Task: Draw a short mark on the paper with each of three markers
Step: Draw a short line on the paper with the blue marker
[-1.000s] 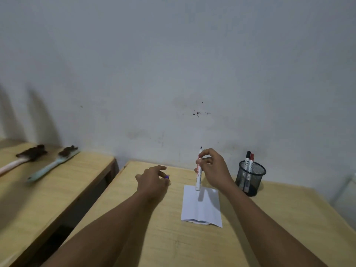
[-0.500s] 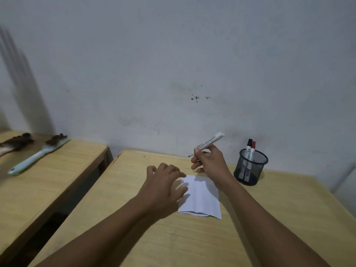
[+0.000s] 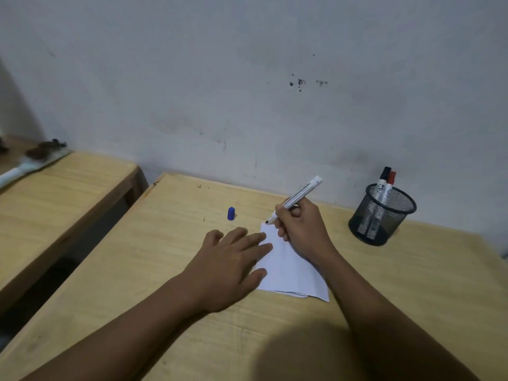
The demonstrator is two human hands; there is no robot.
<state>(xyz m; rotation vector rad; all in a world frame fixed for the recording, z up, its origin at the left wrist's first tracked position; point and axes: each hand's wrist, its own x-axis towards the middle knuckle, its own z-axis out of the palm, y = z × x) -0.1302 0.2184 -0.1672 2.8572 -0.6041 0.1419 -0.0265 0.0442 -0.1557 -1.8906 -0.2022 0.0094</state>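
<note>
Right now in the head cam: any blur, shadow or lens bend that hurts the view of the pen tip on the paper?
Head view: dim, flat light, no glare. The marker tip and paper are sharp. A soft dark shadow covers the near table edge, clear of the paper. The brush at far left is smeared. The wide lens bows the table edges.

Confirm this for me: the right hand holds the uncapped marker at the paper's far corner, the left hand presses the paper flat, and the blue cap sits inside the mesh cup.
One thing is wrong: the blue cap is not in the mesh cup; the head view shows it standing on the desk, left of the marker. The rest holds: the right hand holds the marker at the paper corner, and the left hand presses the paper.
</note>
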